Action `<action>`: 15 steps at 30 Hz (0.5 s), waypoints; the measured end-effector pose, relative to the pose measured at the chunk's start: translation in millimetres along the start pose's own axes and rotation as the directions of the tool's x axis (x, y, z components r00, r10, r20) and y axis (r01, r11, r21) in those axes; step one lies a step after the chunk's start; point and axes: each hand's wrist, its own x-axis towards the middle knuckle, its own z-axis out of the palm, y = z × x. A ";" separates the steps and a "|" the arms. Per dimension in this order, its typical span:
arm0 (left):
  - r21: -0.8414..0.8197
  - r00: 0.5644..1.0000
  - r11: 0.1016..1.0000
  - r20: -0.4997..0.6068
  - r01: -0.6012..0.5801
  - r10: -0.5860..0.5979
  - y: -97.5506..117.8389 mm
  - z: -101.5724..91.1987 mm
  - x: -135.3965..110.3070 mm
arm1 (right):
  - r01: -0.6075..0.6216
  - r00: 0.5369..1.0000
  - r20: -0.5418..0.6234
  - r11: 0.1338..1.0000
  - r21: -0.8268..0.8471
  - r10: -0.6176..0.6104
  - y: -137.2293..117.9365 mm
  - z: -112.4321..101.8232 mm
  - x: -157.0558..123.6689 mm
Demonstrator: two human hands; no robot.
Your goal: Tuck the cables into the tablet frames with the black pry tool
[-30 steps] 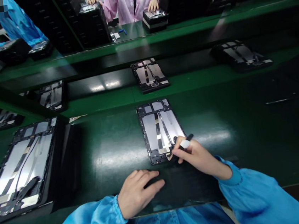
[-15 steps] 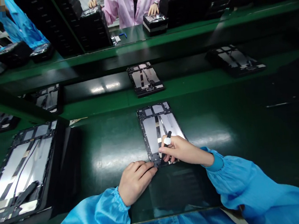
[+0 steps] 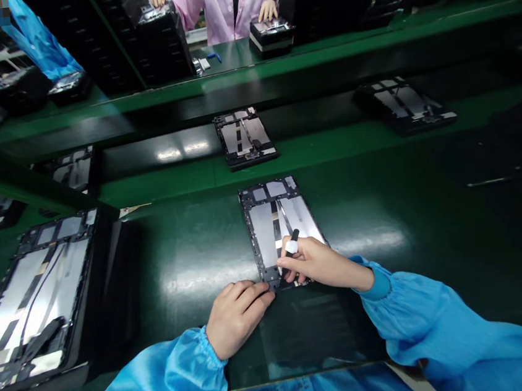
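In front of me an opened tablet (image 3: pixel 264 226) lies on the green bench, its silver inner panels, black frame and flat ribbon cables showing. My right hand (image 3: pixel 312 261) is closed around a slim black-and-white pen-like tool (image 3: pixel 292 245), its lower end over the bottom part of the tablet. The tool's exact kind and its tip are hard to make out. My left hand (image 3: pixel 236 316) lies flat, fingers stretched out, with the fingertips at the tablet's lower left corner. The right hand covers part of the tablet's lower right area.
To my left stands a stack topped by another opened tablet (image 3: pixel 37 287). Beyond the bench, a conveyor belt (image 3: pixel 159 159) carries more opened tablets, one (image 3: pixel 245 136) straight ahead and one (image 3: pixel 407 102) farther right. A co-worker in pink (image 3: pixel 232 12) stands opposite, among tall black stacks (image 3: pixel 163 44).
The tablets on the belt have shifted slightly left. Both my hands and the tablet before me are practically where they were.
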 end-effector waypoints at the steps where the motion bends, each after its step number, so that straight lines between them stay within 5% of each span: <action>1: -0.001 1.000 1.000 0.002 0.000 0.000 -0.2 0.4 -0.2 | 0.003 1.000 -0.003 1.000 -0.002 -0.003 0.2 0.2 -0.2; 12: 0.209 0.994 0.976 0.097 -0.067 0.048 8.1 -7.7 2.6 | 0.037 0.999 -0.027 0.999 0.016 -0.037 2.1 1.1 0.9; 15: 0.208 0.994 0.977 0.108 -0.050 0.028 8.8 -8.5 3.8 | 0.106 0.989 -0.109 0.994 0.013 -0.104 9.9 -4.9 -6.7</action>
